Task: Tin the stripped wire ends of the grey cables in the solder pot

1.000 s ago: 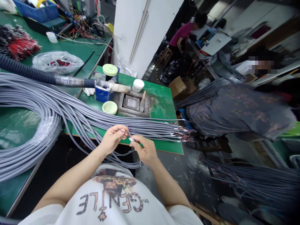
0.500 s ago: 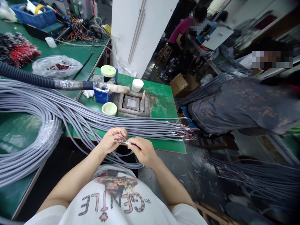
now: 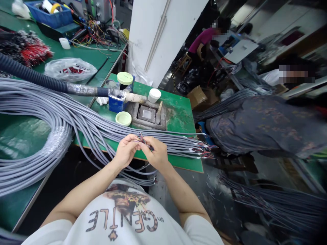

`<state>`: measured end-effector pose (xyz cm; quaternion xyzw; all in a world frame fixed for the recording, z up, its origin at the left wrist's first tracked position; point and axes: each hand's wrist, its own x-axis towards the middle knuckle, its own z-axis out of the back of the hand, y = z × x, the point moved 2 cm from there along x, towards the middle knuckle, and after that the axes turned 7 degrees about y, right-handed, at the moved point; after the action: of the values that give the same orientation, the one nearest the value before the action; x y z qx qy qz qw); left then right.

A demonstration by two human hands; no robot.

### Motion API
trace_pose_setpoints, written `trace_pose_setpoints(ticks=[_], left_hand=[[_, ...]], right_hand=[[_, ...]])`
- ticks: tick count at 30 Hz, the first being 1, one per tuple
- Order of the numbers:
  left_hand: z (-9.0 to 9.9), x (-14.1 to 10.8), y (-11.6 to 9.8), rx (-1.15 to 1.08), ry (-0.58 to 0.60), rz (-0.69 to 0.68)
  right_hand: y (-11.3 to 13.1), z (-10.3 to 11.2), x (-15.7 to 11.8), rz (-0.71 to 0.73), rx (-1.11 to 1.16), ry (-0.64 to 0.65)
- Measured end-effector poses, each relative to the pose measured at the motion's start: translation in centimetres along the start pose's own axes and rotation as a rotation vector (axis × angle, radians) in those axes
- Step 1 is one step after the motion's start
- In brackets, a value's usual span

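Thin coloured wires (image 3: 141,137) fan out between my two hands, above the front edge of the green table. My left hand (image 3: 127,150) pinches at the wires with thumb and fingertips. Close against it, my right hand (image 3: 157,153) is closed around the same bunch, and some dark wire shows between its fingers. The grey cable these wires belong to is mostly hidden by the hands. Just beyond them lies a thick bundle of grey cables (image 3: 102,127), its stripped ends (image 3: 204,149) showing coloured wires at the right.
A square metal pot (image 3: 146,115) is set in the green table (image 3: 178,115) behind the cables. Around it are a white tub (image 3: 154,95), a pale green lid (image 3: 123,118) and a black hose (image 3: 51,81). A person in dark patterned clothing (image 3: 258,122) is at the right.
My hands have come closer together and slightly up. The wires that pointed left now stand up between my fingers. The camera view has shifted a little.
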<state>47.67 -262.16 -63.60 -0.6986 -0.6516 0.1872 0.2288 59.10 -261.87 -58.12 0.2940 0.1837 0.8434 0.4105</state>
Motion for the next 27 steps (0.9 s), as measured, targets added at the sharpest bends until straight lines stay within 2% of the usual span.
trace_pose_setpoints(ticks=[3,5,8,11,13,15,19,27], left_hand=[[0.5,0.3,-0.6,0.048,-0.047,-0.057],[1.3,0.4,-1.1,0.184,-0.083,-0.124],[2.8,0.3,-1.9,0.675,-0.084,-0.299],[4.1,0.2,-1.7,1.168,0.043,-0.426],[4.7,0.2,-1.4,1.317,0.120,-0.460],[4.9,0.2,-1.1,1.374,0.162,-0.492],[5.0,0.3,-1.0,1.392,0.174,-0.511],[5.0,0.3,-1.1,1.426,0.195,-0.579]], right_hand=[[0.0,0.2,2.1,0.048,0.020,0.027],[-0.3,0.5,4.1,0.058,0.033,0.051],[-1.3,0.3,7.9,0.036,0.010,0.123],[-2.9,-0.9,11.4,-0.017,-0.094,0.230],[-4.0,-2.1,13.2,-0.048,-0.186,0.309],[-4.8,-3.4,14.4,-0.068,-0.265,0.387],[-5.7,-5.1,15.4,-0.086,-0.378,0.478],[-5.6,-5.9,15.8,-0.067,-0.572,0.543]])
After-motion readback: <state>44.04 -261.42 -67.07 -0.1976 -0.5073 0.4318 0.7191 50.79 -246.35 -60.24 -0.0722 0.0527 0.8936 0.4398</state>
